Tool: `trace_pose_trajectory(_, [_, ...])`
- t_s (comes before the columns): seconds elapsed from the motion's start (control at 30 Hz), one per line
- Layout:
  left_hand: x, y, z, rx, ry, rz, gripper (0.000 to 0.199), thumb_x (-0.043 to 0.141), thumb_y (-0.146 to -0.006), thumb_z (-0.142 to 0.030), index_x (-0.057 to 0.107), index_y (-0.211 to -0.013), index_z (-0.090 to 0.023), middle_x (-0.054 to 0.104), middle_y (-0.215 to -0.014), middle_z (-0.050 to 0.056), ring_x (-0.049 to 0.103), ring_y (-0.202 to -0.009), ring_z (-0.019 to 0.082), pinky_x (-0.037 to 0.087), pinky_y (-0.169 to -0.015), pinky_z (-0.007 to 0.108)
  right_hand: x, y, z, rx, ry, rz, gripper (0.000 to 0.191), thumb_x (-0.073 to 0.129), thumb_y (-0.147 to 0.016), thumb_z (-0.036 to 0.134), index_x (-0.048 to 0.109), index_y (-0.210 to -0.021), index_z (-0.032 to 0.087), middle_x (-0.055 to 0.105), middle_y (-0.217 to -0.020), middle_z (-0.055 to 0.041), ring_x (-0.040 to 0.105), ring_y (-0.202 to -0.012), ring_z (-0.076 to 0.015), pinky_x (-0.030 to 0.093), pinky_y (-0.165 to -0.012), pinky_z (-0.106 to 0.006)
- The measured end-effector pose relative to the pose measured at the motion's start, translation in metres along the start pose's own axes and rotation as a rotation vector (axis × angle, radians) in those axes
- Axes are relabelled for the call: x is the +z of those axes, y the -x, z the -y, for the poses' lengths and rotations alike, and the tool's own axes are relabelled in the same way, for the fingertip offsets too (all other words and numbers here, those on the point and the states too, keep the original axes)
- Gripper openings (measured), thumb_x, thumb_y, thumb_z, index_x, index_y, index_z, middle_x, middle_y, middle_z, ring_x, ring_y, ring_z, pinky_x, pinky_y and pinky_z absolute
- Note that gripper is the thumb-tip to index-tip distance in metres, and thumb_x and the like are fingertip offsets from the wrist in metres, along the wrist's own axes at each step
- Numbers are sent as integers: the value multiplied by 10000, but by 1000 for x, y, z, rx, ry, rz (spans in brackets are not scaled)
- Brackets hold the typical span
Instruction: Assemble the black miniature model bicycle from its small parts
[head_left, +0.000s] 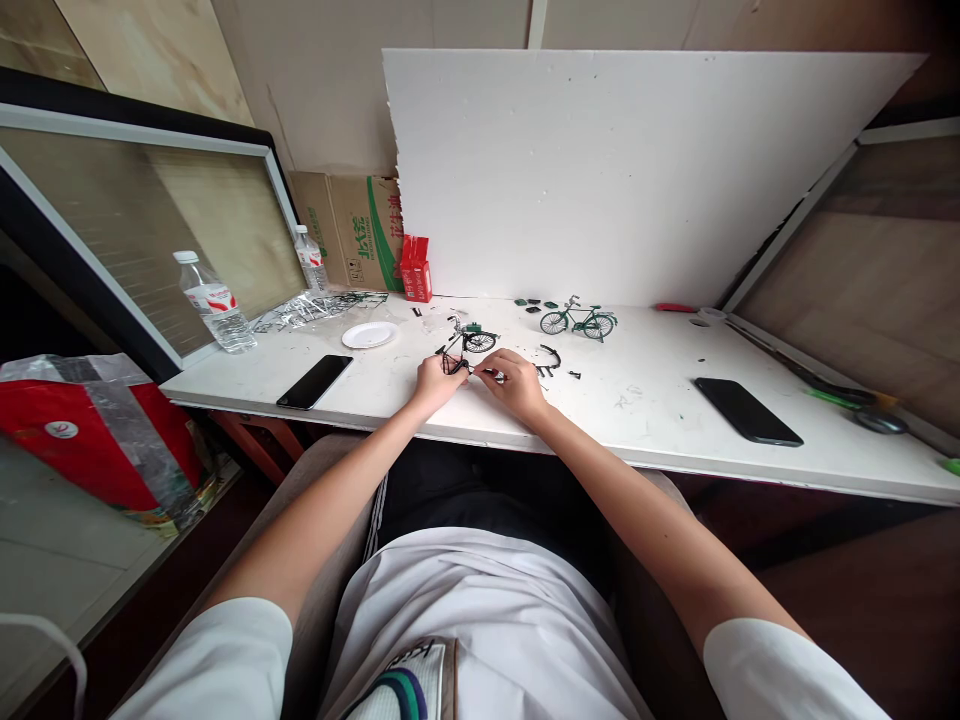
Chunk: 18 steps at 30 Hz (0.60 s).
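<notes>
Near the table's front edge, my left hand (437,386) is closed on a small black model bicycle (455,362), whose handlebar and one wheel stick up past the fingers. Just to the right, my right hand (514,382) has thumb and fingers pinched together close to the bicycle's frame; what they hold is too small to make out. A finished-looking green model bicycle (578,321) stands upright further back on the right. Curved black pieces (551,357) lie just beyond my right hand.
A black phone (316,382), a white plate (370,335) and water bottles (221,310) are on the left. A red box (416,268) stands behind. Another phone (748,411) lies on the right. A white board (637,170) rises at the back of the table.
</notes>
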<state>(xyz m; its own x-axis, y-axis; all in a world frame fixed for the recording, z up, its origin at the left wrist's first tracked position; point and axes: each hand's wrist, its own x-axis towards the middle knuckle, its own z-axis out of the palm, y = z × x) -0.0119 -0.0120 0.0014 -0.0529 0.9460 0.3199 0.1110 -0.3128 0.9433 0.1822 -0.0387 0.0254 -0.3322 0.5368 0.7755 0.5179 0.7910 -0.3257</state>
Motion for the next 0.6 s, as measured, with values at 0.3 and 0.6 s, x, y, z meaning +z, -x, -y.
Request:
trace_pose_trajectory(0.3, [0, 1, -2, -36, 11, -11, 192, 796, -726, -242, 746, -893, -164, 790, -840, 65, 763, -743, 217, 608, -744, 321, 0, 0, 0, 29, 16, 31, 161, 654, -1022, 319, 791, -993, 239, 769, -1041, -85, 720, -975, -231, 576, -809, -338])
trace_pose_trajectory(0.6, [-1, 1, -1, -2, -3, 12, 189, 778, -730, -240, 753, -898, -157, 794, -858, 63, 762, -747, 214, 606, -738, 319, 0, 1, -2, 37, 36, 17, 145, 689, -1010, 313, 809, -1001, 232, 780, -1025, -69, 730, -903, -212, 570, -766, -317])
